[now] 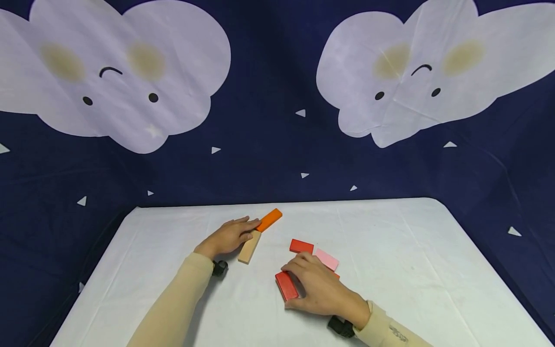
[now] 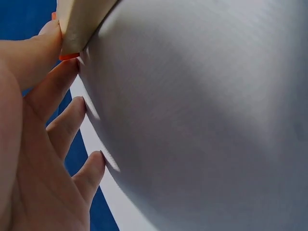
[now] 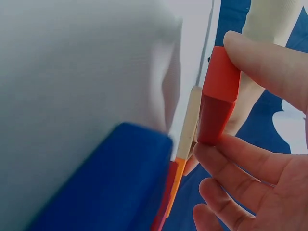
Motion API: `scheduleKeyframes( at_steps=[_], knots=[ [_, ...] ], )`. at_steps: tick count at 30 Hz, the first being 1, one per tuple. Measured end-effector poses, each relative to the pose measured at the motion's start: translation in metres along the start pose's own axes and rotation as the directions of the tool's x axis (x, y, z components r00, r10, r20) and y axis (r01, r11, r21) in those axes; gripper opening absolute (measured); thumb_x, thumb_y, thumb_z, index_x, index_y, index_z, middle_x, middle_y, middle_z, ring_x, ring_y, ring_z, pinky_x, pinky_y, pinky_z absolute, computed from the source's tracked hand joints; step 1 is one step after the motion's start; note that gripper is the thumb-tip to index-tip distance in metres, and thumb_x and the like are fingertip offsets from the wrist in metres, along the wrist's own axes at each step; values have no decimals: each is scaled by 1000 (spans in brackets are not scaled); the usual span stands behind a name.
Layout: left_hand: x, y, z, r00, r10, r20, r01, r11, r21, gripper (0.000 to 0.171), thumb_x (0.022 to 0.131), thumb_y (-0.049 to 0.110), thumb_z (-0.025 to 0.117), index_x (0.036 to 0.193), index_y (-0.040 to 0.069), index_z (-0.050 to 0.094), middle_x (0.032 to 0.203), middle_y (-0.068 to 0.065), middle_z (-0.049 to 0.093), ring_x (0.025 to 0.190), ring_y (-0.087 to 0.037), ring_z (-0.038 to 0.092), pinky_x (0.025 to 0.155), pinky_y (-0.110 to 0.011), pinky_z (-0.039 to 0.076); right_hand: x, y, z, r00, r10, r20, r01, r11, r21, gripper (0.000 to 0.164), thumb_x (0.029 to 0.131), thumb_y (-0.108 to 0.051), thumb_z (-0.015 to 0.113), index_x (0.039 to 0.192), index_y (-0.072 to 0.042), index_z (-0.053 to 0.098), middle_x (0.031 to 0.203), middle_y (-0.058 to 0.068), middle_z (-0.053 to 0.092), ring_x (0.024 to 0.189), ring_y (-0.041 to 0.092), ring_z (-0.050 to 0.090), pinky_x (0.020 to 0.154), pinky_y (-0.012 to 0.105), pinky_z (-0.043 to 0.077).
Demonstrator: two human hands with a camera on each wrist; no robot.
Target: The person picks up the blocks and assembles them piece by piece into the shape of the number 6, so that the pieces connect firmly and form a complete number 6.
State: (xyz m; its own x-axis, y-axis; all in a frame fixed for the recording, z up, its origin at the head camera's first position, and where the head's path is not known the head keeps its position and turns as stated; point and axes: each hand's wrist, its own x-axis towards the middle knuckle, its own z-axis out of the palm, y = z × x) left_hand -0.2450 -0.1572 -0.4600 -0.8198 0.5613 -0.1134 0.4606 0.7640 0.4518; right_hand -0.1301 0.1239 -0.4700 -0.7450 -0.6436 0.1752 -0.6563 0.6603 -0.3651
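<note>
Where the left hand (image 1: pixel 229 236) rests: fingers apart, touching the wooden block (image 1: pixel 248 249) and orange block (image 1: pixel 270 220), apparently steadying both.
Orange block: at the wooden block's far end.
Red block (image 1: pixel 287 285): right of the wooden block.
Right hand (image 1: pixel 320 287): clamped on the red block's ends, presumably for firmness.

I'm seeing soft, even head-view light; the white fabric tablecloth (image 1: pixel 412 270) looks shadow-grey in 2 wrist views; on the right wrist, a blue, round-cornered block (image 3: pixel 110 183) blurs, the red rectangular block (image 3: pixel 219 86) crisp.
</note>
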Motion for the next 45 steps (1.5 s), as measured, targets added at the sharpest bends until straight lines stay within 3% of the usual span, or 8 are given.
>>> scheduleKeyframes(
  at_steps=[5,21,45],
  knots=[
    [0,0,0,1000,-12,4,12,1000,-4,51,106,23,53,154,14,42,157,-8,42,148,-34,31,120,-57,21,8,-6,2,999,-27,-29,26,999,-23,65,73,-49,87,123,-15,66,117,-9,64,118,13,48,104,35,42],
    [1,-4,3,1000,2,-7,-2,999,-35,50,106,22,52,154,13,43,157,-7,42,148,-34,30,120,-58,19,39,-32,9,1000,5,3,-5,1000,-4,64,76,-50,85,126,-15,65,118,-6,64,117,13,49,105,35,43],
    [1,-3,2,1000,23,3,-23,1000,-9,50,106,21,51,154,11,42,157,-8,42,148,-36,30,119,-60,20,67,-43,33,999,-33,-3,33,999,-16,67,78,-52,83,127,-10,66,122,0,64,119,16,49,103,36,45]
  ],
)
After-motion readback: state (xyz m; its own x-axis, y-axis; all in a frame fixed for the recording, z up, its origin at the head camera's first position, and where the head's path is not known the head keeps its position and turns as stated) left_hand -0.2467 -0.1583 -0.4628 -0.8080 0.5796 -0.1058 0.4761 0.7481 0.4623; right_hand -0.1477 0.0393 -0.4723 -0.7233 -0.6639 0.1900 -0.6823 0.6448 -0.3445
